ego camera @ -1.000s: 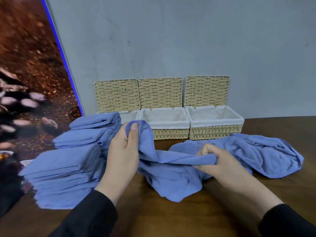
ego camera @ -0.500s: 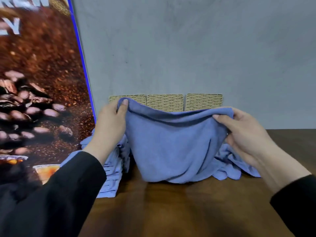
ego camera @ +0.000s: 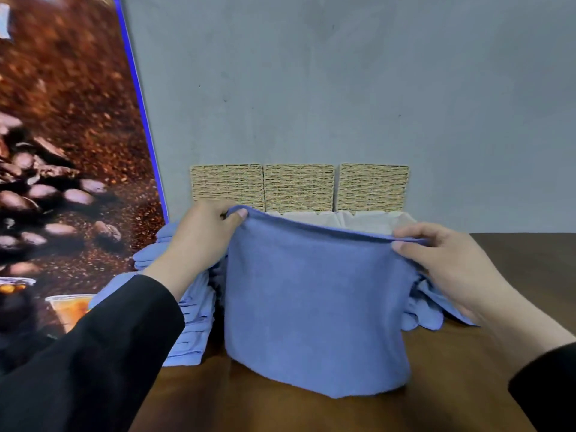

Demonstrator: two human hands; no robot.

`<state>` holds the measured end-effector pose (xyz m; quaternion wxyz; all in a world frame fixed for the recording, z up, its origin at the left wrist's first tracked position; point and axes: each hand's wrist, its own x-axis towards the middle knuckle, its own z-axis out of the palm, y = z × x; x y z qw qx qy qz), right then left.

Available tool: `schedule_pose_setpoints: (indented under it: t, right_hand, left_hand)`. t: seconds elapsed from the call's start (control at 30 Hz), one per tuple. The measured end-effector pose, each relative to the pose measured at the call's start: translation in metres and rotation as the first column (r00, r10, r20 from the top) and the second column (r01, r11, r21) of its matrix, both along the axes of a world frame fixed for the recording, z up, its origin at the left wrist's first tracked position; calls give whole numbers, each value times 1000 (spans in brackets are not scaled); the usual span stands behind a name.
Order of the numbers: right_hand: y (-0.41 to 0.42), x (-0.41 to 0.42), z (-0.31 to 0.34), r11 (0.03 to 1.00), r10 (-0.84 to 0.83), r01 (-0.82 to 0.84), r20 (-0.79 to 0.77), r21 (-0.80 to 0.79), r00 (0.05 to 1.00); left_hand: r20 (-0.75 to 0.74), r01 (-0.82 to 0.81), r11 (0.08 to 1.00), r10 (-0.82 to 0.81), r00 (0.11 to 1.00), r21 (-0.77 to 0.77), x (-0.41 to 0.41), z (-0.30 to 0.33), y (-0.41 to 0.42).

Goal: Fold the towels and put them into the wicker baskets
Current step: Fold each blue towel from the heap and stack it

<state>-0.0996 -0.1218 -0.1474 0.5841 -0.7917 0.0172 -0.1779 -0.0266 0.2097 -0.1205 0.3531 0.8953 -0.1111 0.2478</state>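
Folded stack [ego camera: 190, 325] sits at 9 o'clock on the table [ego camera: 514, 260]. Left hand [ego camera: 199, 241] pinches the towel [ego camera: 314, 310] at its top-left corner; right hand [ego camera: 448, 263] pinches the top-right corner, thumb under the hem. Towel hangs centre frame, bottom edge on the table. Soft, light, floppy, so it needs corner grips and a taut top edge. Wicker baskets [ego camera: 371, 188] at 12 o'clock behind it, lids up. Loose towels [ego camera: 433, 307] at 3 o'clock.

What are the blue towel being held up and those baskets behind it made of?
The blue towel looks like soft microfibre or terry: matte, fuzzy nap, limp drape. The wicker baskets appear woven from pale straw or paper rope, with a white cloth lining.
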Motion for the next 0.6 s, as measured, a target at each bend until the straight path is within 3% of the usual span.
schedule_pose_setpoints:
  t: [0.1,0.2,0.3,0.37,0.43,0.5,0.53,0.6]
  right_hand:
    - [-8,10,-15,898,-46,41,-1,-437,999]
    - [-18,19,-32,832,-55,13,-59,-555,997]
    - [-24,25,-37,839,-70,-27,-156,-544,985]
    - [-20,39,-28,893,-60,-24,-171,-449,983]
    - [-11,66,-6,956,-68,34,-108,-291,992]
    - [-5,105,19,987,-88,88,4,-134,996]
    - [-3,122,30,982,-81,87,42,-170,996]
    - [-1,147,34,959,-25,31,25,-283,999]
  left_hand:
    - [-28,-12,997,14,1000,82,6,-7,-3]
    - [-208,21,973,28,978,228,15,-11,-1]
    - [-459,121,930,57,887,348,20,-13,-2]
    - [-528,96,965,50,848,246,27,-3,-13]
    - [-499,-29,997,-7,866,-65,52,14,-25]
    - [-367,-101,935,-33,929,-340,86,33,-40]
    - [-294,-83,915,-40,955,-395,99,44,-49]
    - [-221,-48,953,-20,975,-299,111,50,-66]
